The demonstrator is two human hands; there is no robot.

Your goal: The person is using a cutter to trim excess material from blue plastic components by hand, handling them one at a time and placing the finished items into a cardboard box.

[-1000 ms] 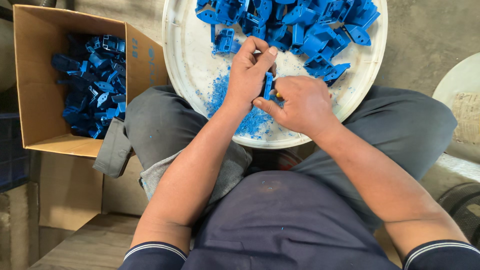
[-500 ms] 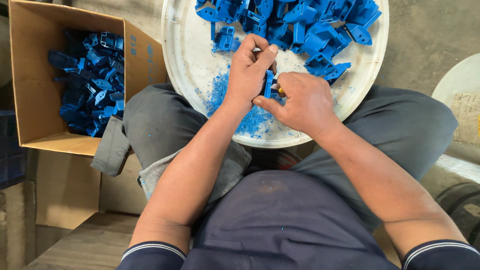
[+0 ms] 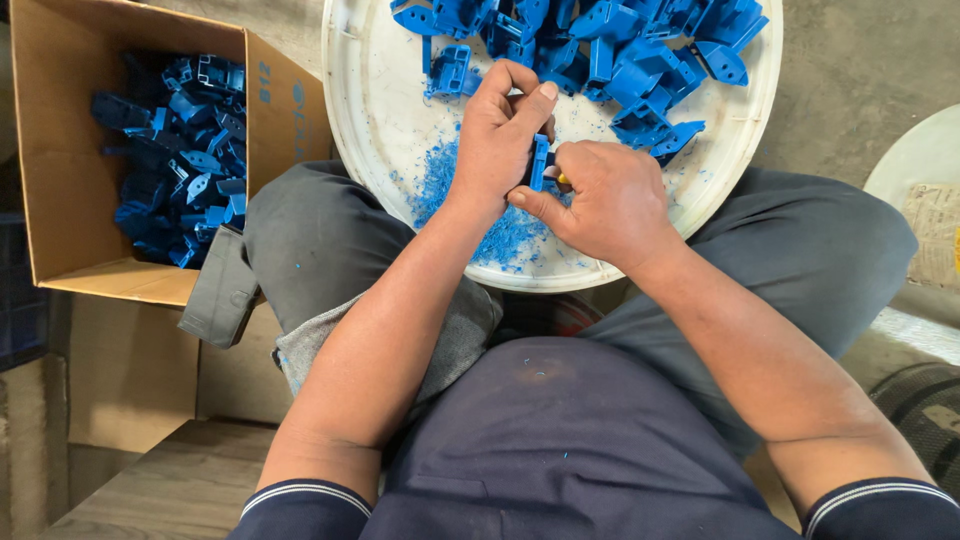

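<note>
My left hand (image 3: 497, 135) grips a small blue plastic part (image 3: 539, 162) upright over a round white tray (image 3: 365, 120). My right hand (image 3: 605, 200) is closed on a small tool with a yellow bit (image 3: 563, 180) that touches the part's edge. Blue shavings (image 3: 450, 185) lie on the tray under both hands. A heap of blue plastic parts (image 3: 620, 50) fills the tray's far side.
An open cardboard box (image 3: 60, 150) at my left holds several dark blue parts (image 3: 180, 160). The tray rests on my lap over grey trousers (image 3: 320, 240). A pale round lid (image 3: 920, 170) sits at the right on the concrete floor.
Both hands stay together over the tray with only slight shifts; the view has tilted a little. The part stays in my left hand.
</note>
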